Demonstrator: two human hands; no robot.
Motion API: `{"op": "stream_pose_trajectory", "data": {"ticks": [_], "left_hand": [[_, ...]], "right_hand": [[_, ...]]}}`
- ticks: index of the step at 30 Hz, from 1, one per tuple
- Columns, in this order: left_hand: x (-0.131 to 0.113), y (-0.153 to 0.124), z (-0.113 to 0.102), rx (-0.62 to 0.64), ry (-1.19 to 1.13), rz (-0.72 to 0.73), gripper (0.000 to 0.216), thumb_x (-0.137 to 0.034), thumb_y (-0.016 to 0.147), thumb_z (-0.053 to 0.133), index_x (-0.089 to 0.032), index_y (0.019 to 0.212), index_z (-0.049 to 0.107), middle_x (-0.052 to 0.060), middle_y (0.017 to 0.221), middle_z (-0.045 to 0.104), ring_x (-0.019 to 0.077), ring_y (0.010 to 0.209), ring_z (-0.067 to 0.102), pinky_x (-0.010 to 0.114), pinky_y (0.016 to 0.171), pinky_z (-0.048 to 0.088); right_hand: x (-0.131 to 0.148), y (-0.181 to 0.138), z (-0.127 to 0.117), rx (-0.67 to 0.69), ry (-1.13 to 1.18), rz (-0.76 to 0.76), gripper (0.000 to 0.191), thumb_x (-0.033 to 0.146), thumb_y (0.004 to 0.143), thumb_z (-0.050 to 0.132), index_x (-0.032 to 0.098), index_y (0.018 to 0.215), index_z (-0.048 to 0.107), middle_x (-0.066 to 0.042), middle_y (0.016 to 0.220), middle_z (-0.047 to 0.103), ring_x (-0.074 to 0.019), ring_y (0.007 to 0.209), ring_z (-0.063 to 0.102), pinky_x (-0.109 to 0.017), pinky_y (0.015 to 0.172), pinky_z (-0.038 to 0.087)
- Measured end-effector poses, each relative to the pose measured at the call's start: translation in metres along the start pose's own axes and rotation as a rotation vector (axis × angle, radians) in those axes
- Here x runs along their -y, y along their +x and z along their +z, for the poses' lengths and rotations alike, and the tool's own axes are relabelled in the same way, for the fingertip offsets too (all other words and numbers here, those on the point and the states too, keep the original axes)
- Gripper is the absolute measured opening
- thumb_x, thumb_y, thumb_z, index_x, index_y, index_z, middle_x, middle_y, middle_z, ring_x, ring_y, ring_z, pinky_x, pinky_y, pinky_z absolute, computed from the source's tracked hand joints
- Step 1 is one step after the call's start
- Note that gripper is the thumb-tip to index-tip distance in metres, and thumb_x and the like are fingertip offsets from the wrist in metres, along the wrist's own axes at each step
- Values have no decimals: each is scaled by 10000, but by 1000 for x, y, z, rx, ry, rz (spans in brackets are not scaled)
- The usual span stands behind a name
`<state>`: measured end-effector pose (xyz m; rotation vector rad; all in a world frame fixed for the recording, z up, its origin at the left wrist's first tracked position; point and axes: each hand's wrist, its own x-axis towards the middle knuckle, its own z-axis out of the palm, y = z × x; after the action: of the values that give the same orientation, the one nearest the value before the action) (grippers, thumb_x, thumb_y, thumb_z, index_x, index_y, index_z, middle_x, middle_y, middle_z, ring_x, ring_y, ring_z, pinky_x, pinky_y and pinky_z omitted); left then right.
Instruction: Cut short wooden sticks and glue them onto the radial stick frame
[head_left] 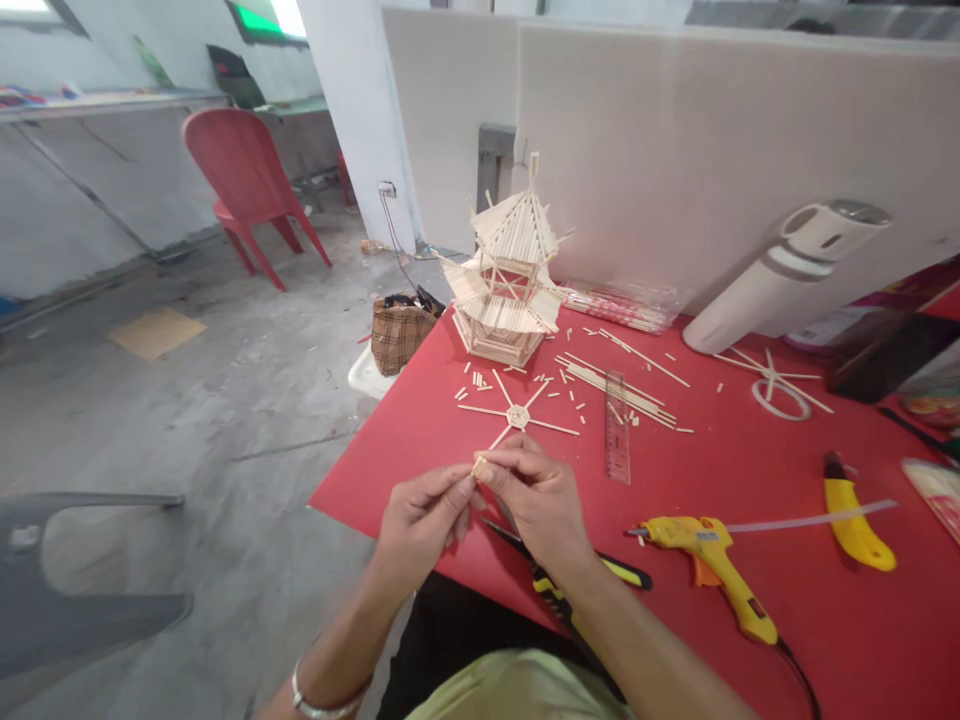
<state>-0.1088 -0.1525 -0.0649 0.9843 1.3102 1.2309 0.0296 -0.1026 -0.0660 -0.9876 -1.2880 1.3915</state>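
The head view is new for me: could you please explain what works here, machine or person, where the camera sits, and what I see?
There is no machine: these are a person's bare hands, seen by one camera worn on the head, looking forward and down. The left hand and right hand together pinch a small pale piece. On the red tabletop are a tower model built of sticks, a flat star of sticks, loose sticks, a clear ruler and a yellow glue gun. A black-and-yellow tool, partly hidden by the right arm, is hard to name.
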Motion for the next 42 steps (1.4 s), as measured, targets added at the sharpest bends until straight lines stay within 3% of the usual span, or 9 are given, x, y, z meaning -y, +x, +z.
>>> {"op": "stream_pose_trajectory", "data": {"ticks": [5, 12, 19, 24, 29, 32, 35, 38, 42], "left_hand": [[3, -1, 1, 13, -32, -3, 318, -446, 833, 674, -149, 728, 718, 9, 547, 588, 71, 386, 452, 211, 394, 349], [12, 2, 10, 22, -132, -172, 370, -485, 804, 686, -134, 685, 679, -12, 455, 518, 47, 336, 351, 190, 344, 219], [0, 0, 16, 2, -34, -154, 377, -493, 822, 657, -145, 678, 672, -47, 392, 427, 50, 346, 313, 189, 383, 233], [-2, -1, 19, -50, 128, -77, 371, -480, 840, 621, -163, 653, 666, -31, 388, 476, 89, 369, 423, 206, 449, 350], [6, 2, 16, -113, 215, -2, 349, -427, 834, 637, -173, 596, 645, -14, 479, 524, 86, 434, 423, 201, 437, 285], [12, 4, 11, -132, 197, -13, 307, -411, 831, 644, -166, 648, 674, 7, 547, 578, 89, 468, 447, 201, 452, 308], [17, 7, 6, -151, 77, -85, 294, -438, 803, 673, -149, 758, 704, 10, 569, 591, 72, 443, 412, 198, 435, 298], [20, 9, 3, -143, -62, -172, 349, -475, 778, 692, -126, 789, 695, 2, 553, 572, 45, 398, 347, 190, 403, 228], [28, 11, -1, -107, -171, -232, 371, -481, 771, 702, -111, 769, 670, -3, 546, 563, 16, 364, 284, 188, 388, 159]], "right_hand": [[1, -2, -2, -11, 31, 27, 120, 369, 750, 762, 271, 817, 784, 15, 751, 587, -118, 711, 541, -262, 685, 463], [-9, 1, -1, -66, 171, 327, 333, 497, 640, 818, 191, 735, 727, 9, 669, 652, -127, 619, 548, -267, 624, 467], [-11, -1, 3, -114, 304, 380, 344, 482, 625, 839, 180, 719, 704, 11, 650, 651, -121, 583, 558, -269, 607, 481], [-14, -3, 5, -140, 306, 352, 325, 465, 642, 832, 172, 712, 709, 8, 669, 664, -124, 633, 576, -279, 688, 488], [-15, 0, 4, -117, 277, 377, 327, 476, 640, 828, 179, 727, 720, -10, 710, 692, -137, 664, 593, -294, 731, 488], [-16, 8, -6, -122, 78, 337, 330, 526, 719, 752, 200, 771, 738, -7, 722, 688, -140, 668, 587, -290, 717, 471], [-20, 17, -17, -47, -413, 165, 285, 488, 805, 672, 226, 728, 754, -14, 751, 675, -147, 708, 585, -279, 713, 432], [-23, 22, -21, 88, -840, 114, 251, 456, 830, 649, 267, 714, 765, -17, 777, 664, -155, 707, 589, -274, 650, 383], [-19, 19, -21, 105, -1070, 79, 266, 538, 811, 670, 291, 845, 763, -17, 831, 681, -168, 715, 612, -277, 617, 355]]}}
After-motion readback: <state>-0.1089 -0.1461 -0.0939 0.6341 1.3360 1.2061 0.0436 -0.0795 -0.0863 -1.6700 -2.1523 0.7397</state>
